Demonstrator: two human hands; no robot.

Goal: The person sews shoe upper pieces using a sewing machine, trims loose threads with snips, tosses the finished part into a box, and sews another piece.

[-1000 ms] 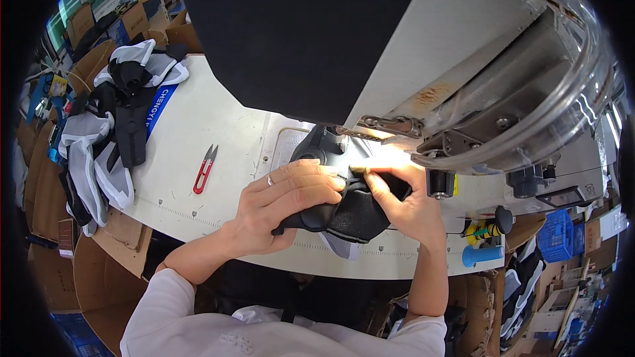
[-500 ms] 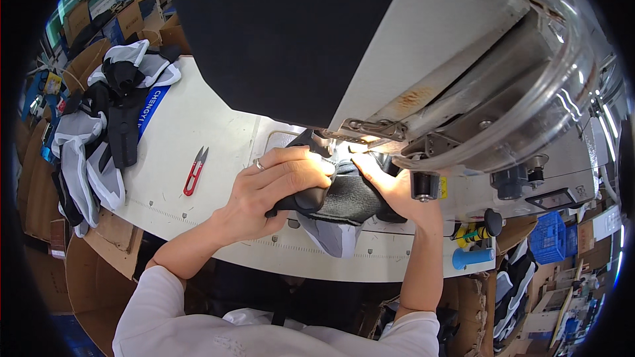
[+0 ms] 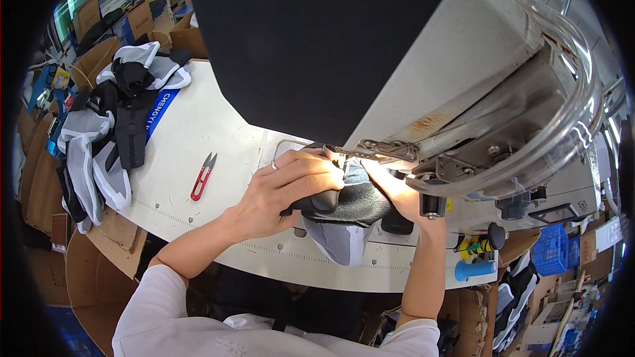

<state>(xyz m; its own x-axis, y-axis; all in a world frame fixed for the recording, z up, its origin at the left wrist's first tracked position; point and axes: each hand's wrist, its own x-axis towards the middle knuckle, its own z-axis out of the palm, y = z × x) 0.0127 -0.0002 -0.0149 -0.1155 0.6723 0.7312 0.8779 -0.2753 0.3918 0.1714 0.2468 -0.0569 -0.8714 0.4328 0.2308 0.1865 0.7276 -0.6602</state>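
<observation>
A black leather-like piece [image 3: 354, 205] with a grey-and-white padded part [image 3: 337, 241] hanging toward me lies under the sewing machine's [image 3: 456, 59] needle area, lit by a bright lamp. My left hand [image 3: 291, 188] is closed over its left side, fingers bent around a smooth black edge, a ring on one finger. On its right side rests my right hand [image 3: 400, 195], thumb side stretched toward the needle area; the machine's knob and glare hide most of its fingers. The needle itself is hidden behind the machine head.
Red-handled thread snips [image 3: 203, 177] lie on the white table [image 3: 178, 132] at left. Beyond them is a heap of grey, white and black sewn pieces [image 3: 83, 139]. A blue thread spool [image 3: 475, 270] stands by the right front edge. A clear guard [image 3: 589, 106] curves around the machine.
The view has shifted slightly, so everything sits a little lower and to the right. The leather piece has turned slightly under my hands, uncovering a dark rounded shape beside my right hand.
</observation>
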